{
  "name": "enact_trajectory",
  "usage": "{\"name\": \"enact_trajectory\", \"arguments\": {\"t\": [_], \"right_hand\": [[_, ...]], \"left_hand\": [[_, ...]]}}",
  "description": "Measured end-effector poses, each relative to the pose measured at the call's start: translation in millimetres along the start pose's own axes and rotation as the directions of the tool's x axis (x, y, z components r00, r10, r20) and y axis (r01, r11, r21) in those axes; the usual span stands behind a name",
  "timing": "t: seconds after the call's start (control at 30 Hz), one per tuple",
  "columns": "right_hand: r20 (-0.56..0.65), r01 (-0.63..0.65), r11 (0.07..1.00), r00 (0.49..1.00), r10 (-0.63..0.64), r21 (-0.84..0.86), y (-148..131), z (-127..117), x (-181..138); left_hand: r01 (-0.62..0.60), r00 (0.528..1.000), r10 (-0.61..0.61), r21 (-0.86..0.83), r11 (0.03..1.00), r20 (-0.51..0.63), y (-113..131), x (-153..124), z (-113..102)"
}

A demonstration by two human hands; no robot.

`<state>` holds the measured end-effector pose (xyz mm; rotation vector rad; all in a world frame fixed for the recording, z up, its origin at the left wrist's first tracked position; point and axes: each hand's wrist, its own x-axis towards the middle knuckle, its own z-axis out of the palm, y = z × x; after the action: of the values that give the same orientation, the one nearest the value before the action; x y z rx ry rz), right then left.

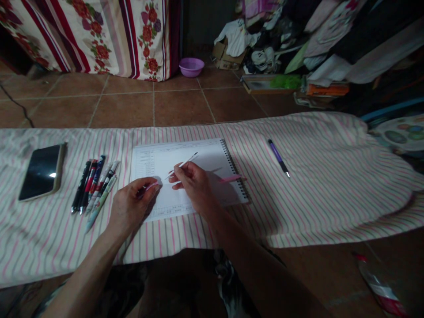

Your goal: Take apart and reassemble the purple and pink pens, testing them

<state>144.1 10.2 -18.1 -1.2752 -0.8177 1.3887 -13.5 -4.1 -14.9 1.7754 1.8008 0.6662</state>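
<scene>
My right hand (191, 179) pinches a thin white pen refill (186, 160) with a dark upper end, tilted above an open page. Low over the left part of that page, my left hand (132, 201) is closed on a small pink pen part (150, 184), mostly covered by the fingers. Both hands are over a spiral-bound notebook (212, 154) with printed boxes along its edges. Another pink pen piece (230, 178) lies across the page near the spiral, to the right of my right hand.
Several pens (96, 185) lie side by side left of the notebook, with a phone (41, 172) beyond them. A purple pen (278, 158) rests on the striped cloth (318, 185) at right. A bottle (380, 285) and purple basin (191, 67) are on the floor.
</scene>
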Motion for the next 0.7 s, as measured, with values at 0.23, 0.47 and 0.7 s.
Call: {"name": "enact_trajectory", "arguments": {"t": [0.23,0.47,0.7], "right_hand": [[0.004,-0.008,1.000,1.000,0.008,0.014,1.1,-0.2,2.3],[0.012,-0.004,1.000,1.000,0.004,0.024,3.1,-2.0,3.0],[0.014,0.004,1.000,1.000,-0.004,0.017,2.3,-2.1,2.4]], "left_hand": [[0.009,1.000,-0.010,0.039,0.999,0.014,-1.1,1.5,-0.8],[0.013,1.000,-0.013,0.042,0.999,0.005,-3.5,2.5,0.8],[-0.045,0.999,0.046,0.042,0.998,-0.026,1.9,-4.5,-8.3]]}}
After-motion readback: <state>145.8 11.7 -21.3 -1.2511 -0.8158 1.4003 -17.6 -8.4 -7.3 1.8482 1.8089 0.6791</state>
